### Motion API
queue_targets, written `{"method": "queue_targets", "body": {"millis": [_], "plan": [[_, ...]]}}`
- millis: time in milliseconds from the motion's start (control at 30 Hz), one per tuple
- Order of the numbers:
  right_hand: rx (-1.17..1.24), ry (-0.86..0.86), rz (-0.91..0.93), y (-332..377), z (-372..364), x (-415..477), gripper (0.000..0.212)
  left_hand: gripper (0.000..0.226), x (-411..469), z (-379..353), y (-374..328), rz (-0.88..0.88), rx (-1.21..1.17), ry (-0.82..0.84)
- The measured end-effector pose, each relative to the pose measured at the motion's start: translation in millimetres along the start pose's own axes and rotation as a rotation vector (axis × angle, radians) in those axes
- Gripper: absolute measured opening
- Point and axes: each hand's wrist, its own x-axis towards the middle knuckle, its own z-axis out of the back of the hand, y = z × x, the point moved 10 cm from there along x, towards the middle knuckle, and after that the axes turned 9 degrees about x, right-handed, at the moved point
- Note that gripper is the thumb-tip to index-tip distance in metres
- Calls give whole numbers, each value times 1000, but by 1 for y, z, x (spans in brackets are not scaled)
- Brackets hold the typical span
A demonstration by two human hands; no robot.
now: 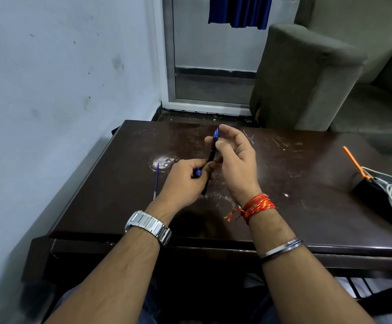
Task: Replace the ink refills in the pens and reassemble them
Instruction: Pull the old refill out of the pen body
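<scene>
Dim indoor light, soft shadows, wide-angle bending at edges

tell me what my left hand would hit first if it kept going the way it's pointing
The pen held by the right hand: the left hand, gripping a small blue-ended piece, points forward and right at its barrel and seems almost on it, though depth is unclear.
</scene>
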Motion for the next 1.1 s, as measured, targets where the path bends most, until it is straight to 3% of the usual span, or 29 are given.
{"method": "queue_targets", "body": {"millis": [167,367,533,733,900,1100], "plan": [[-188,-54,84,5,7,-1,37,22,0,-1,1,-7,22,-8],[-17,-21,12,1,4,0,24,25,-1,-2,-1,0,-16,1],[-246,-38,89,4,7,-2,29,22,0,0,0,-17,38,-18],[-37,15,-5,-4,-1,-1,28,26,1,-1,1,-9,-6,-18],[-275,-48,47,1,6,-4,37,21,1,0,4,-9,29,-22],[-89,-14,3,1,1,-4,26,24,1,-1,6,7,-10,-11]]}}
